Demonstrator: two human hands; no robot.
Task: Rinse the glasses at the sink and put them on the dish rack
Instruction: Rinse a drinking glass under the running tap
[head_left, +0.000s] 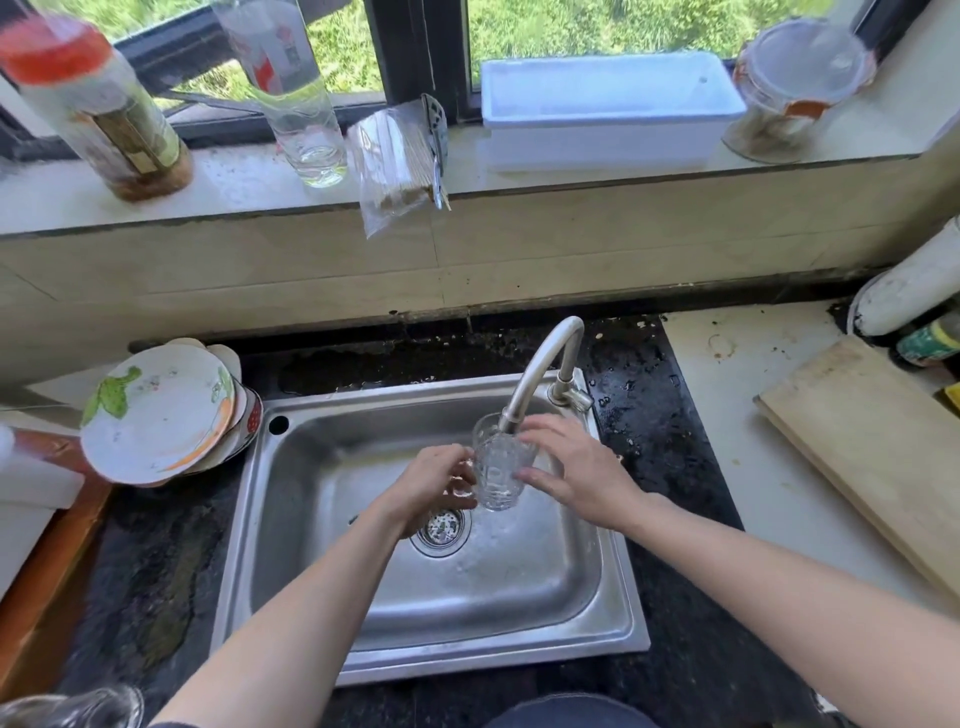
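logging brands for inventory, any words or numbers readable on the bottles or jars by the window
No text can be read.
Red-capped bottle: label too blurred.
Clear bottle: red and white print, illegible.
Jar: orange label, no legible words.
Green-labelled bottle: too small to read.

At centre frame, a clear cut-pattern glass (500, 470) glints under a brushed-metal tap (545, 364). The sink (597, 613) below is satin stainless steel, smooth and wet. Around it lies a dark speckled stone counter (691, 649), glossy where wet. At left, glazed ceramic plates (156, 410) shine. At right, a pale wooden board (872, 441) looks matt (slightly rough). At upper right, a smooth white plastic tub (608, 104).
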